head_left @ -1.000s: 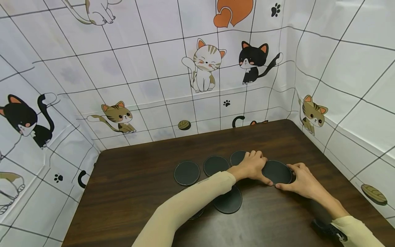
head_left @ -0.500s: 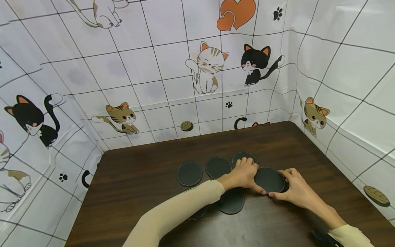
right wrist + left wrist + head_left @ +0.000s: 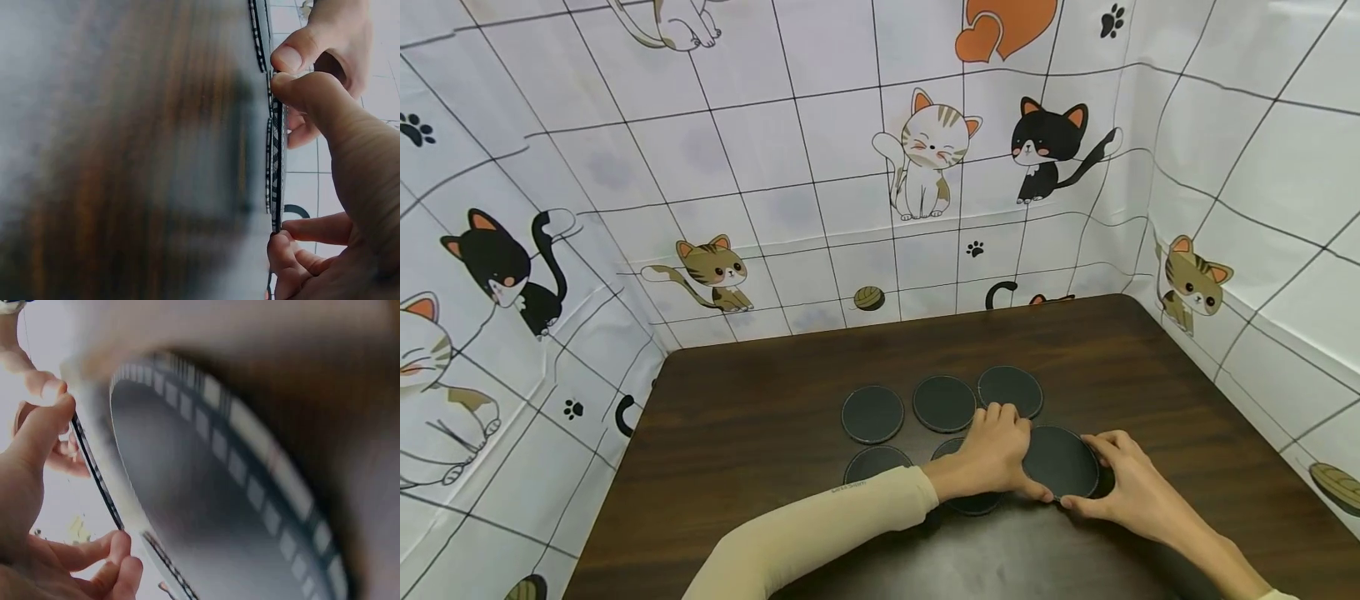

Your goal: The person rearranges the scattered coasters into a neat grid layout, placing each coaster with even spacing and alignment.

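Note:
A round black coaster (image 3: 1060, 463) with a stitched rim is held between my two hands, low over the table at right of centre. My left hand (image 3: 996, 454) grips its left edge, thumb at the near side and fingers toward the back. At the opposite edge my right hand (image 3: 1131, 483) pinches it between thumb and fingers. Seen edge-on in the right wrist view, the held coaster (image 3: 277, 169) spans from the right thumb to the fingers. Another coaster (image 3: 973, 503) lies partly hidden beneath my left hand and wrist.
Three matching coasters, left (image 3: 872, 414), middle (image 3: 945, 403) and right (image 3: 1011, 392), form a back row on the dark wooden table (image 3: 737, 417). One more coaster (image 3: 877, 464) shows in front, partly covered by my left sleeve (image 3: 820, 525). Cat-print sheeting (image 3: 820, 208) stands behind the table.
Both hands have brought the held coaster toward me and slightly left, nearer the front row. My left forearm has shifted down, uncovering more of the back-row coasters. The head view has turned slightly.

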